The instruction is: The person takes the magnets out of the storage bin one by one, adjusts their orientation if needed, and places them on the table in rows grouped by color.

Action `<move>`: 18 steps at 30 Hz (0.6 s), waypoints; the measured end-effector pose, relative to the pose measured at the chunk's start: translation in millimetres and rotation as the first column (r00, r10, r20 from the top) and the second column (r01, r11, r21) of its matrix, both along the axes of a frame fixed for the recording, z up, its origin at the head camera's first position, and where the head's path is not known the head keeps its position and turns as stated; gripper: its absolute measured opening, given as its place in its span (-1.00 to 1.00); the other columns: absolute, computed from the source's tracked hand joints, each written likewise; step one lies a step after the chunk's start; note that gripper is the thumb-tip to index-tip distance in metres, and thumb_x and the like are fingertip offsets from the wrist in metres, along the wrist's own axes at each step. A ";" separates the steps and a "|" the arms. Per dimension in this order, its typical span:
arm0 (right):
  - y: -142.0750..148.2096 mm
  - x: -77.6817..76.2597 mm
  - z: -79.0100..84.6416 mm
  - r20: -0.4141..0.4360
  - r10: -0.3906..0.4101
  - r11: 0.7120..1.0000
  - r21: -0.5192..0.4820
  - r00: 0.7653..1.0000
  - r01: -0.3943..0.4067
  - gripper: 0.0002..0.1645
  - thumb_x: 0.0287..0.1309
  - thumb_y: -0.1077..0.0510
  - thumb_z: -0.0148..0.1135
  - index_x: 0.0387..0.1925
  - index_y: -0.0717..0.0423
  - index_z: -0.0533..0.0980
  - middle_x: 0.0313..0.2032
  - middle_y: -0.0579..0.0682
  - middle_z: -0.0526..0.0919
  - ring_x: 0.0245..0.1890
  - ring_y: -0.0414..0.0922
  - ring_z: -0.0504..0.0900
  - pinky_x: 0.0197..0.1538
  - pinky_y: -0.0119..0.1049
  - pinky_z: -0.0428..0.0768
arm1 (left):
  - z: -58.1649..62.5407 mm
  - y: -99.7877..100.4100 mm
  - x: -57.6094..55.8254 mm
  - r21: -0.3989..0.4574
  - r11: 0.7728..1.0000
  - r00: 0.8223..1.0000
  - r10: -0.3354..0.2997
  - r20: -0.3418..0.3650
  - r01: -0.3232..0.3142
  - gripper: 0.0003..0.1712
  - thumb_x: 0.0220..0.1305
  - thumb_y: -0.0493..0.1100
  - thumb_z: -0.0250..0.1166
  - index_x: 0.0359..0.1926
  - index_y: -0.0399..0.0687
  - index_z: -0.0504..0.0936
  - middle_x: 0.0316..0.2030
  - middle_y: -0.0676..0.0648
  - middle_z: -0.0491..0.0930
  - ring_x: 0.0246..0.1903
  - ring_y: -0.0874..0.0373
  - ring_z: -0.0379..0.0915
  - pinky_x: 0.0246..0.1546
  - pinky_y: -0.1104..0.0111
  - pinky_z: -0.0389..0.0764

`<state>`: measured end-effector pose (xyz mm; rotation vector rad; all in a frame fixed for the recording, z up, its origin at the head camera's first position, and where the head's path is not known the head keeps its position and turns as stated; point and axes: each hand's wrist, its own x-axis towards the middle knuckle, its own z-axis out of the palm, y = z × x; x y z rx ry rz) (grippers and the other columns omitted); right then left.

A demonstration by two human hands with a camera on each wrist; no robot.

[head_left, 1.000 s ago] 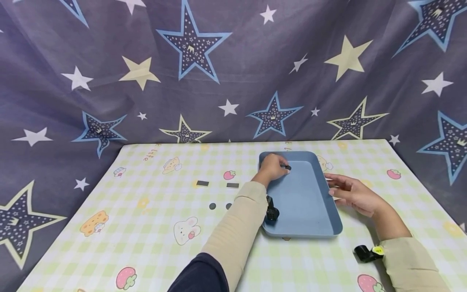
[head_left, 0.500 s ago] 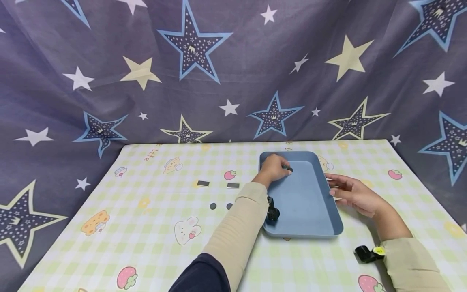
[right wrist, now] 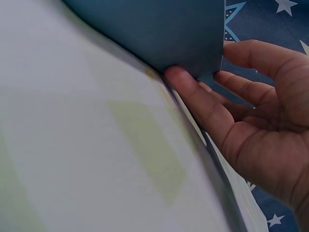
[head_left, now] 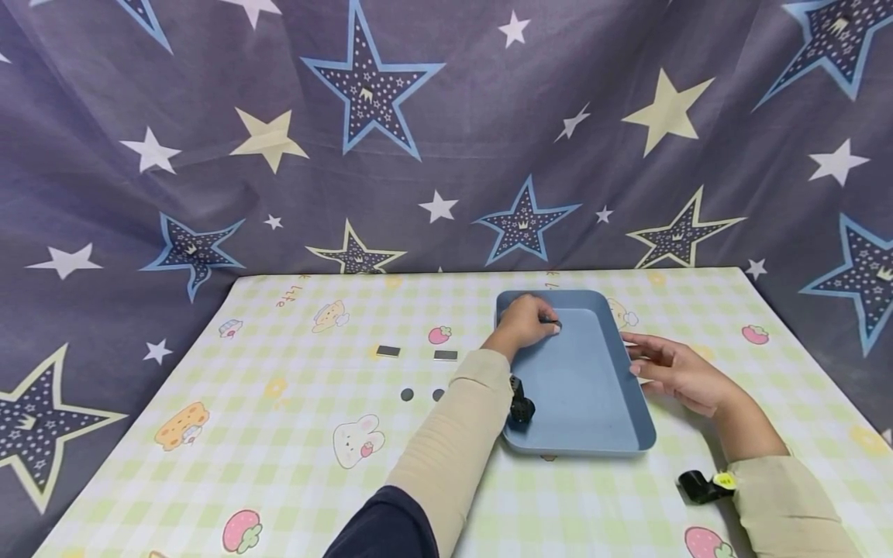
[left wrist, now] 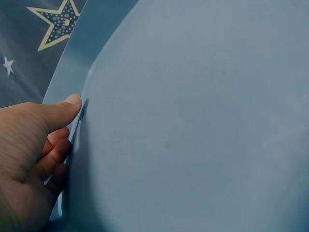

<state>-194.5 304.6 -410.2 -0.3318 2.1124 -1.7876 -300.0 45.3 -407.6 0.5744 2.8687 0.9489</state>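
Observation:
In the head view, my left hand (head_left: 525,319) reaches into the far left part of a blue rectangular tray (head_left: 582,403). Its thumb and fingers pinch a small dark disc (head_left: 553,322), mostly hidden by the fingertips. The left wrist view has the thumb of the left hand (left wrist: 36,140) beside a thin dark edge low against the tray. My right hand (head_left: 680,372) is at the tray's right side, fingers loosely extended. Seen from the right wrist, the fingers of the right hand (right wrist: 260,116) touch the tray's outer wall (right wrist: 159,34), thumb tip near its base.
Two dark rectangular pieces (head_left: 387,351) with pale edges lie on the checked tablecloth (head_left: 307,434) left of the tray. Nearer are two small dark discs (head_left: 407,394), one beside the left sleeve. A starry curtain (head_left: 432,170) hangs behind. Black wrist cameras (head_left: 519,407) are on both arms.
The dark disc in my left fingers has shifted slightly nearer and right, and less of it shows now. The right hand and the tray stay where they were.

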 end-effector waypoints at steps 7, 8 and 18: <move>0.6 -0.4 -0.3 0.002 -0.006 1.000 -0.001 1.000 0.006 -0.21 0.38 0.26 0.12 0.46 0.38 -0.02 0.22 0.19 0.35 0.00 -0.24 0.57 -0.06 -0.23 0.64 | 1.9 0.5 1.7 0.138 0.990 0.999 -0.034 -0.038 0.039 -0.85 0.23 -0.13 0.40 -0.18 -0.03 0.75 -0.19 0.02 0.67 -0.21 0.22 0.56 -0.18 0.46 0.52; 0.6 -0.2 -0.1 0.004 -0.008 1.000 -0.002 1.000 0.008 -0.21 0.38 0.26 0.12 0.46 0.38 -0.02 0.22 0.18 0.35 0.00 -0.24 0.57 -0.06 -0.23 0.64 | 2.2 0.3 2.1 0.152 0.987 0.998 -0.038 -0.043 0.044 -0.85 0.23 -0.14 0.40 -0.18 -0.04 0.75 -0.20 0.02 0.67 -0.22 0.22 0.56 -0.20 0.47 0.52; -0.3 0.4 0.0 0.001 -0.012 1.000 -0.003 1.000 0.012 -0.21 0.37 0.25 0.13 0.46 0.39 -0.01 0.23 0.20 0.35 0.01 -0.24 0.57 -0.05 -0.22 0.64 | 10.7 -4.2 6.4 0.288 0.956 0.998 -0.056 0.000 0.053 -0.87 0.27 -0.21 0.36 -0.19 -0.16 0.74 -0.36 -0.02 0.66 -0.44 0.26 0.50 -0.41 0.50 0.49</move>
